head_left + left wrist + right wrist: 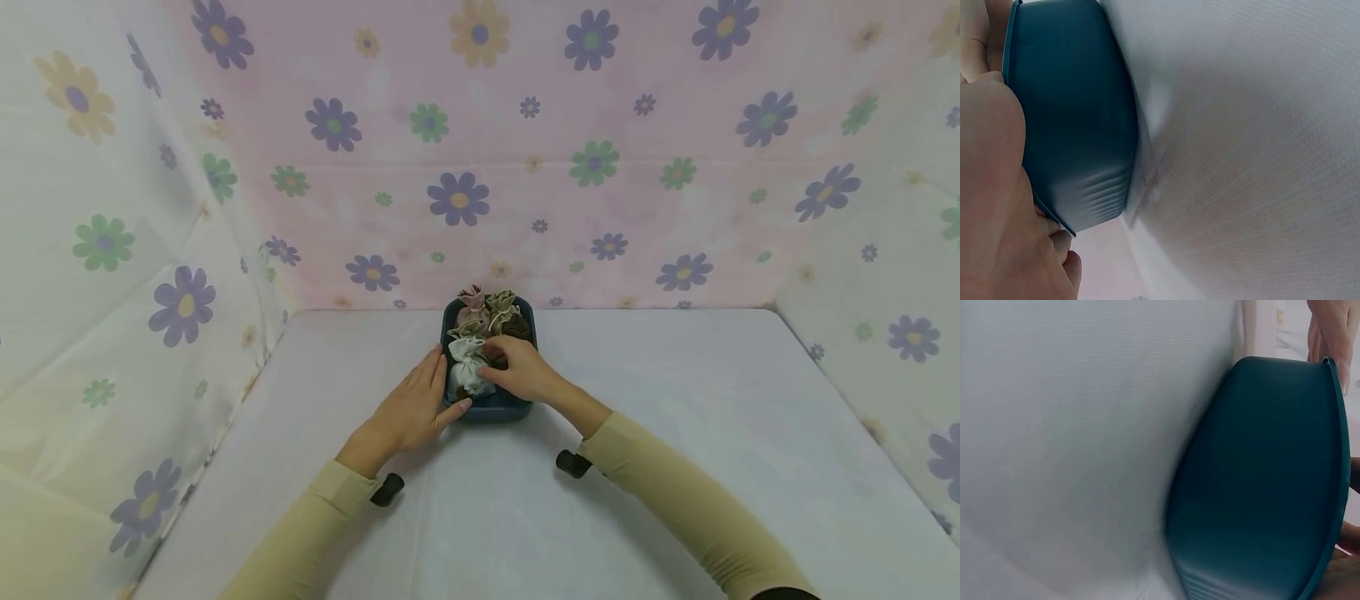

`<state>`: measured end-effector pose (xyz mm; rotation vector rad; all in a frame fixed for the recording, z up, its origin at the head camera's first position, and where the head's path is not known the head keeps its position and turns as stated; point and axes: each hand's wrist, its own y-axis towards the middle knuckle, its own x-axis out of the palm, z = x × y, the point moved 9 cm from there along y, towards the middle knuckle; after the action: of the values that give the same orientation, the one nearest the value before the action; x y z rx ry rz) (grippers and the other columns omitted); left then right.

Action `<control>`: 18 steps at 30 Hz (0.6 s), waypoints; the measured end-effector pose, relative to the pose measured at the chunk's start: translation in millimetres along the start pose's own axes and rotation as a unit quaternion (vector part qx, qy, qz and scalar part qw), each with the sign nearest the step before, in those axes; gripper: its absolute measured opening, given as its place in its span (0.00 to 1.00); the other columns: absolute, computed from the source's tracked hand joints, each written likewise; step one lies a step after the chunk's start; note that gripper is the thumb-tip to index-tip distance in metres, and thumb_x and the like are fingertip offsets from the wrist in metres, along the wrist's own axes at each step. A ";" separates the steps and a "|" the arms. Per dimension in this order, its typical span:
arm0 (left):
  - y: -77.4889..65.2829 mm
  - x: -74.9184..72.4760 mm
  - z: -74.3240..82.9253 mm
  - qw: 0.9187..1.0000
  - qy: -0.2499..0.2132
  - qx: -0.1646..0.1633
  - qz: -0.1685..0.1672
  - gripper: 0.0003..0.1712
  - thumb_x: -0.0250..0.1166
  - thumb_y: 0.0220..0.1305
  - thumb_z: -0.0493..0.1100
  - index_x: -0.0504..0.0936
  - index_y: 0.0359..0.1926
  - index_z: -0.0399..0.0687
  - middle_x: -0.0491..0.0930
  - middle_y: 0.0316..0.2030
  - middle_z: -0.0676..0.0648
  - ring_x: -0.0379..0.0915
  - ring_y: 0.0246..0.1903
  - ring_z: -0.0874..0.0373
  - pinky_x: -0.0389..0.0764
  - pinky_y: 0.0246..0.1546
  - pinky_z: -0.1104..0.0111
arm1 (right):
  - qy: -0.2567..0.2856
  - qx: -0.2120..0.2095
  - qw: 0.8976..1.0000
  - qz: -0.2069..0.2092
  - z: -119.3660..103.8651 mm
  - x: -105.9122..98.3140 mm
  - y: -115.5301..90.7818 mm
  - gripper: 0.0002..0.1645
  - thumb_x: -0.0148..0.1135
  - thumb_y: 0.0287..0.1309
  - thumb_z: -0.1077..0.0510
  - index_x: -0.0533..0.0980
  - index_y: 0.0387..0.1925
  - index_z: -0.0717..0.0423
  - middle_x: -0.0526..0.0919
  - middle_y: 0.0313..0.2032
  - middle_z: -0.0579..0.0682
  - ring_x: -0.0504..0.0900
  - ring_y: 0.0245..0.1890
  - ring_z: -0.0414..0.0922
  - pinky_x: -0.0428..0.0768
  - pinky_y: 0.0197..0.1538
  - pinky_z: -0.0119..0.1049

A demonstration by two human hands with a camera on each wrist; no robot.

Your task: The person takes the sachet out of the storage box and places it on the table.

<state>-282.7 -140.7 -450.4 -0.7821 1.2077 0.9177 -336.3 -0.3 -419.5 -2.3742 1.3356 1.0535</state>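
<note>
A dark teal plastic tub (491, 412) stands on the table and holds several small drawstring pouches. At its front left lies a white satin pouch (467, 379), gathered at the neck. Behind it are a pinkish pouch (472, 315) and an olive-green pouch (504, 308) with a dark brown lower part. My left hand (408, 408) rests along the tub's left rim, fingers extended and thumb at the front corner. Reaching in over the right side, my right hand (522, 371) pinches the white pouch at its right side with thumb and curled fingers. Both wrist views show mainly the tub's outer wall (1079, 119).
White cloth covers the table (645, 467). A pink flowered curtain (532, 192) hangs just behind the tub, and pale flowered sheets (112, 292) close off both sides. Dark wrist-worn devices (387, 490) sit beneath both wrists.
</note>
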 end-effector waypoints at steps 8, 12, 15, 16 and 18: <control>-0.4 -2.1 1.7 1.000 0.001 0.000 0.001 0.57 0.39 0.76 0.74 0.41 0.79 0.28 0.36 0.80 0.32 0.38 0.80 0.40 0.50 0.77 0.50 | 0.028 0.011 1.000 0.002 3.9 7.9 10.0 0.21 0.69 0.67 0.57 0.79 0.55 0.65 0.82 0.51 0.59 0.83 0.52 0.53 0.83 0.55 0.43; -0.5 -2.4 2.3 1.000 0.003 0.004 0.005 0.57 0.39 0.76 0.73 0.41 0.79 0.27 0.37 0.80 0.31 0.38 0.80 0.40 0.51 0.77 0.50 | 0.016 0.008 1.000 0.020 5.6 9.2 13.1 0.15 0.69 0.66 0.57 0.81 0.50 0.63 0.83 0.48 0.57 0.83 0.48 0.50 0.83 0.51 0.40; -0.9 -2.2 1.9 1.000 0.004 0.004 0.005 0.56 0.39 0.76 0.73 0.41 0.78 0.27 0.37 0.80 0.31 0.37 0.80 0.40 0.51 0.77 0.51 | 0.011 0.007 0.999 0.034 6.2 10.0 14.4 0.10 0.69 0.66 0.57 0.83 0.43 0.60 0.83 0.43 0.54 0.82 0.42 0.47 0.82 0.46 0.38; -1.1 -2.2 1.8 1.000 0.004 0.004 0.006 0.56 0.39 0.76 0.73 0.41 0.79 0.27 0.37 0.80 0.31 0.37 0.80 0.40 0.50 0.77 0.51 | 0.013 0.008 0.999 0.038 6.6 10.1 14.6 0.09 0.70 0.65 0.57 0.83 0.41 0.59 0.83 0.41 0.53 0.81 0.40 0.46 0.81 0.44 0.37; -1.1 -2.3 1.6 1.000 0.002 0.004 0.006 0.57 0.39 0.76 0.73 0.41 0.79 0.27 0.36 0.80 0.31 0.38 0.80 0.40 0.50 0.77 0.51 | 0.012 0.010 0.999 0.046 6.8 9.9 14.7 0.08 0.70 0.64 0.57 0.83 0.40 0.58 0.82 0.39 0.52 0.79 0.36 0.44 0.79 0.41 0.36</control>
<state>-281.2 -140.1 -447.8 -0.7713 1.2206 0.9206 -348.2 -11.6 -428.9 -2.3383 1.4693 1.0353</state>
